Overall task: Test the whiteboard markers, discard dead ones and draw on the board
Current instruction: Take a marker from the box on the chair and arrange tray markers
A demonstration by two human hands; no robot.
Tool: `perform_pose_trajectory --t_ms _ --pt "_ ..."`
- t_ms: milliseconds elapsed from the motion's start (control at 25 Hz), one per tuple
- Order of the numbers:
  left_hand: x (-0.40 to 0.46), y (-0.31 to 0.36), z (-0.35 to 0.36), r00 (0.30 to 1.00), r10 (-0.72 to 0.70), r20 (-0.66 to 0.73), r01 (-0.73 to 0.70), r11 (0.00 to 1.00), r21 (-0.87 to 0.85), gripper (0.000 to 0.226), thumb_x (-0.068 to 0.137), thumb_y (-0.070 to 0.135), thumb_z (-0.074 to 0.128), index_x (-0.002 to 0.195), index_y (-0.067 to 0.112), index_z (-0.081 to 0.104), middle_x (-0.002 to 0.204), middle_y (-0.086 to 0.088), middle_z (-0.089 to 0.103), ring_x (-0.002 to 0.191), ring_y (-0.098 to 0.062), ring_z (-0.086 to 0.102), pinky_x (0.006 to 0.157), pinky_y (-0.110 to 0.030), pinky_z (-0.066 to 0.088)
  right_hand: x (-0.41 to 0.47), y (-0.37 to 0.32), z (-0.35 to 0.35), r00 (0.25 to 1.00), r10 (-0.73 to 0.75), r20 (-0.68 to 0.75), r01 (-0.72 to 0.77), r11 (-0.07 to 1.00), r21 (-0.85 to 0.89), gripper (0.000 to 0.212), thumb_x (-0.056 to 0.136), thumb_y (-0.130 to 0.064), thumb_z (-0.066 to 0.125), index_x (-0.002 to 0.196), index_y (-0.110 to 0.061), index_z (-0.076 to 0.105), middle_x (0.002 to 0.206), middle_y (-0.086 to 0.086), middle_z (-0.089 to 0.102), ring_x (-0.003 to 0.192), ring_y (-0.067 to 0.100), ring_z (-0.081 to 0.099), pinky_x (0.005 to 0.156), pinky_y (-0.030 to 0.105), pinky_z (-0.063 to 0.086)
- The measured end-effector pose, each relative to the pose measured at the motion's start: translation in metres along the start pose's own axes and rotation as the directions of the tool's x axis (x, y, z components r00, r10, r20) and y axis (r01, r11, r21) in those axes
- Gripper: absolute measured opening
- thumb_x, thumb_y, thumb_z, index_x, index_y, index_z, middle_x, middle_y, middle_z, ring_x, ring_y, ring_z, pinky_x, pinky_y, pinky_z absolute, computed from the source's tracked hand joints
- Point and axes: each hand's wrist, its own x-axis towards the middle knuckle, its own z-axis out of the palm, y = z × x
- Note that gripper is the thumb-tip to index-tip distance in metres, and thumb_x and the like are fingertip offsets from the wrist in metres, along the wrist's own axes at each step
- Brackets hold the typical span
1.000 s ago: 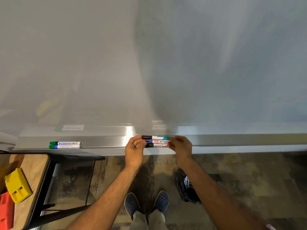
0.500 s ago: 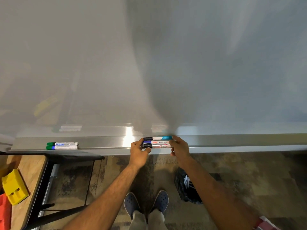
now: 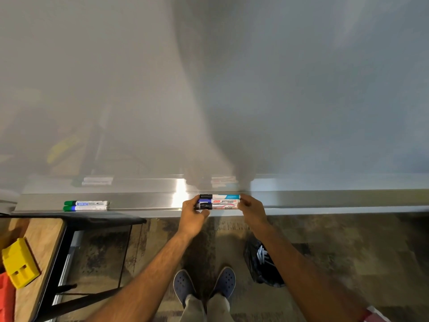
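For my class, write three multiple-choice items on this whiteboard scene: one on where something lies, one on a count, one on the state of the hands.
1. Where do the two green-capped markers lie?
A. On the wooden table
B. On the tray, left of the hands
C. In the black bag on the floor

2. How many markers are in the bundle held between the hands?
A. One
B. Three
C. Six

3. What are the hands doing?
A. The left hand and right hand each hold one end of the bundle
B. Both hang idle
C. One writes on the board

Answers: 1 B, they rest side by side on the metal ledge at left. 2 B, three barrels are stacked there. 3 A, fingers close on the capped end and the far end.
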Motion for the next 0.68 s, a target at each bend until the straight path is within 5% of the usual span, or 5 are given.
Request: perform_pose_trajectory --t_ms 280,480,680 --pt "-0.011 0.017 -0.019 0.996 -0.046 -0.072 0.041 0.997 -0.07 0.054 0.092 0.003 0.067 0.142 0.012 0.05 0.14 -0.009 0.053 0.127 -0.027 0.054 0.108 -0.041 0.046 -0.011 -0.012 -0.01 0.991 -0.068 -0.111 0.066 0.998 -0.018 0.013 0.1 -0.016 0.057 0.106 -0.022 0.066 0.117 0.006 0.068 0.105 0.021 0.065 0.067 0.012 0.051" --pt "-0.031 0.03 -0.059 0.993 0.057 -0.099 -0.062 0.997 -0.046 0.028 0.091 0.008 0.067 0.113 0.025 0.068 0.127 -0.004 0.062 0.117 -0.025 0.06 0.104 -0.043 0.05 -0.035 -0.051 -0.007 0.991 -0.122 0.062 0.13 0.983 -0.128 0.019 0.098 -0.014 0.055 0.11 -0.018 0.068 0.112 0.004 0.063 0.095 0.02 0.063 0.059 0.017 0.054" --pt "-0.053 0.019 -0.105 0.983 0.062 -0.174 -0.075 0.995 -0.067 0.03 0.093 0.01 0.065 0.121 0.02 0.061 0.114 -0.005 0.064 0.108 -0.022 0.061 0.102 -0.038 0.05 -0.063 -0.086 0.02 0.968 -0.17 0.187 0.192 0.976 -0.106 0.018 0.093 -0.006 0.056 0.099 -0.013 0.071 0.089 0.008 0.07 0.067 0.018 0.061 0.052 0.024 0.052"
